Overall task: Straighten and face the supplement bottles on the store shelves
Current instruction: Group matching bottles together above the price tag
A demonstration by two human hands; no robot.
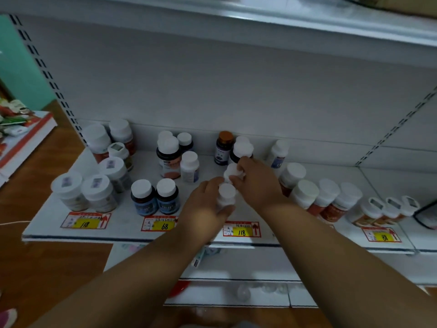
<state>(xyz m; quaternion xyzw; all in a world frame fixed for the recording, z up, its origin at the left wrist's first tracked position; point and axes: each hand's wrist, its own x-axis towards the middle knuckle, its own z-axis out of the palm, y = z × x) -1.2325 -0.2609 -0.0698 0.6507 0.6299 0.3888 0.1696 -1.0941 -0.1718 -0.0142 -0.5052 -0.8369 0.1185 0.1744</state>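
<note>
- A person's left hand (204,204) grips a white-capped bottle (226,195) near the front middle of the white store shelf (132,233), fingers curled round its body.
- The right hand (256,183) pinches the cap of a second white-capped bottle (233,172) just behind the first; the two bottles stand almost touching.
- Directly behind the hands stands a dark bottle with a white cap (242,151), and left of it an amber-capped bottle (224,147) against the back panel.
- To the left, two blue-labelled dark bottles (155,197) stand side by side at the shelf front; farther left, a cluster of wide white-lidded jars (91,188).
- To the right, a row of red-labelled white-capped bottles (319,200) crowds close to the right forearm.
- Yellow price tags on the shelf edge read "118" (85,220), "68" (160,224) and "118" (241,230); a fourth tag (381,235) at far right is too blurred to read. Bottle labels are illegible.
</note>
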